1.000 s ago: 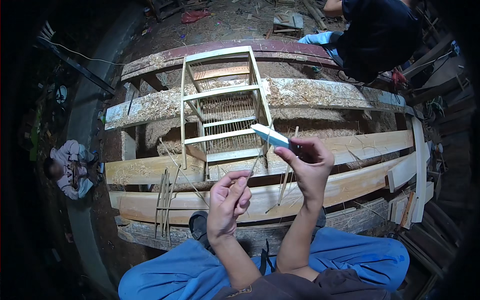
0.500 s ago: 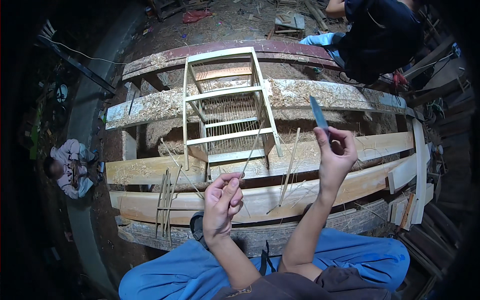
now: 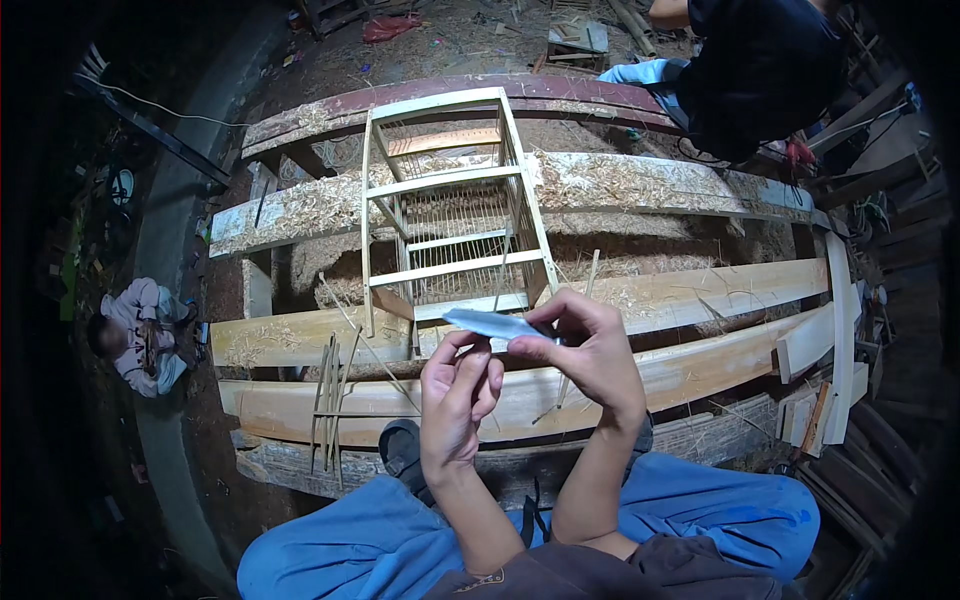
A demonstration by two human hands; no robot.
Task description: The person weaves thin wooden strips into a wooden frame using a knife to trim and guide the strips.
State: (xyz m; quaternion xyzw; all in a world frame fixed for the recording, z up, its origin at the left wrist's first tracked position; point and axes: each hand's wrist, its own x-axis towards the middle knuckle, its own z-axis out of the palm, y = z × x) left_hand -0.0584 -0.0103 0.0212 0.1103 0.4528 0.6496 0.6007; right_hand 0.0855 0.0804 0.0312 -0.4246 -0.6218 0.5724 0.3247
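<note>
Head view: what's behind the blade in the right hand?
Just above the blade, a thin stick and the bottom rail of the wooden frame show. What lies directly behind the blade is covered, so the stick's lower run toward the left hand can't be traced.

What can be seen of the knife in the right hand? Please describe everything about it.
The knife shows a flat, grey, metallic-looking blade with a pale shine and a tapering tip. It lies nearly level across the picture, tip toward the left. The right hand pinches the other end between thumb and fingers, hiding any handle. The knife appears just above the thumb and forefinger of the left hand; whether it touches them, or the thin stick seen beyond it, is not clear.
</note>
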